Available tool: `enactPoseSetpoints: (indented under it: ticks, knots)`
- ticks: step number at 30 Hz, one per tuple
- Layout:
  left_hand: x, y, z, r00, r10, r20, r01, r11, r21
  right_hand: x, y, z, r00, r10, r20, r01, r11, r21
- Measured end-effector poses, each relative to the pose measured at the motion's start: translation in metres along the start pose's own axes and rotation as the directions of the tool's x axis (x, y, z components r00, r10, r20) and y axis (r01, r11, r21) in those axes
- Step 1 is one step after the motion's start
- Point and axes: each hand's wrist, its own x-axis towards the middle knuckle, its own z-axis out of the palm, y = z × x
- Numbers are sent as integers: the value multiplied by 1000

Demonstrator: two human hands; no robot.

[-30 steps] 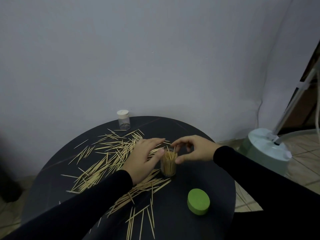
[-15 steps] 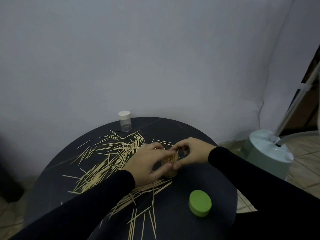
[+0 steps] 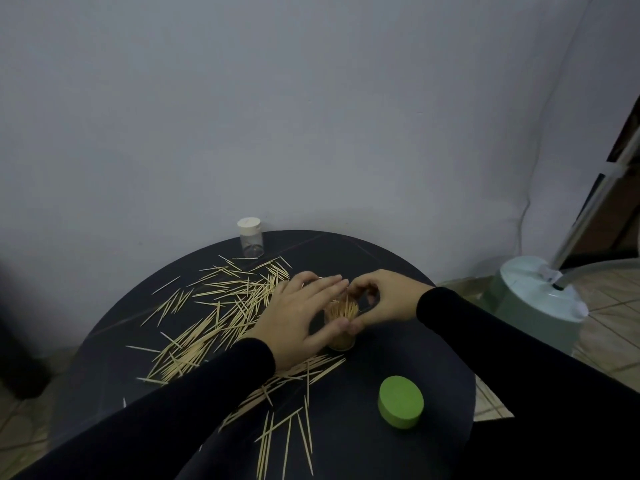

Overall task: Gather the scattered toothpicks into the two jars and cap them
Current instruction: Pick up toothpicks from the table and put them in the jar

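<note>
**Both hands around the open toothpick jar, much of it covered**

The open jar stands upright near the middle of the round table, and only a part of it is visible. The left hand covers its left wall; the fingers are nearly straight and lie over the rim, while the thumb presses the front of the jar. The right hand curls around the far and right side, thumb and fingers bent against the glass, so it grips the jar. Between the hands one sees the tips of a dense bundle of toothpicks standing inside. The base of the jar is clear and round; the picture is dim and a little blurred there.

The loose toothpicks are thin, pale wooden sticks with pointed ends. They lie scattered over the left half of the table and toward its near edge, and some are hidden under the left forearm and black sleeve.

The second jar stands at the far edge of the table, transparent, with a white cap on it; whether something is inside I cannot tell. A green lid, a matte, thick disc, lies near the right near edge. The table surface is dark and smooth, and its near edge is cut off by the arms.
</note>
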Motion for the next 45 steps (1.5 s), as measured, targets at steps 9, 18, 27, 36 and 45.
enactPoseSetpoints:
  ticks: [9,18,27,36,45]
  knots:
    - [2,-13,-5,997,-51,-53,45,992,-117,6,2,-7,997,38,72,-37,999,-10]
    - [1,-43,11,866,-449,220,431,894,124,32,15,17,976,166,-142,-194,956,-218]
    - [16,-54,19,878,-448,170,407,885,227,56,13,27,978,105,-181,-158,937,-312]
    - [14,-60,14,912,-390,127,346,897,276,58,18,17,994,85,-68,-102,951,-291]
    - [13,-55,11,906,-384,175,326,901,287,51,20,23,985,103,-141,-134,964,-228]
